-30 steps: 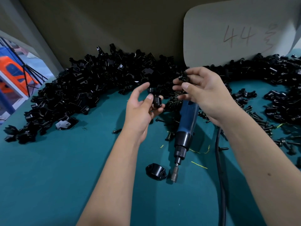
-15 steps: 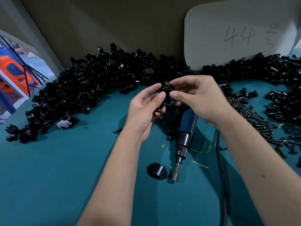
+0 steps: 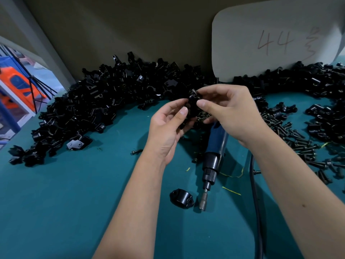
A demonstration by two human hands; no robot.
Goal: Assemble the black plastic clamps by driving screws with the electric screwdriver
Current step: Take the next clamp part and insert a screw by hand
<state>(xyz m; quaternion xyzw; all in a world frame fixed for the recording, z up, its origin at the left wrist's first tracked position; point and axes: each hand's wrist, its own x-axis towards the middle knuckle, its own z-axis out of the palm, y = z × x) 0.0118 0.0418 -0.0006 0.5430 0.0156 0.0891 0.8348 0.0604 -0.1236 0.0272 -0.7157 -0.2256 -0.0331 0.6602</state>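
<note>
Two hands are raised over the teal worktop, meeting at one small black clamp part. To the left of the hands and curving behind them lies a heap of black clamp pieces, too many to count. Just below that heap's near edge, one piece lies with a pale face up. The left hand has its fingers curled, thumb and fingertips pinching the clamp part from the left. The right hand pinches the same part from the right between thumb and forefinger, remaining fingers curled. The part is glossy black and mostly hidden by the fingers, so its exact shape cannot be told. Below the hands, on the worktop, lies one loose clamp half, arched, with a hole in each ear. Just beside it to the right lies one electric screwdriver, blue-bodied with a black collar, metal bit pointing toward the person, touched by neither hand. A single screw lies below the left hand. Right of the right hand, many dark screws are scattered, with further clamp pieces beyond.
</note>
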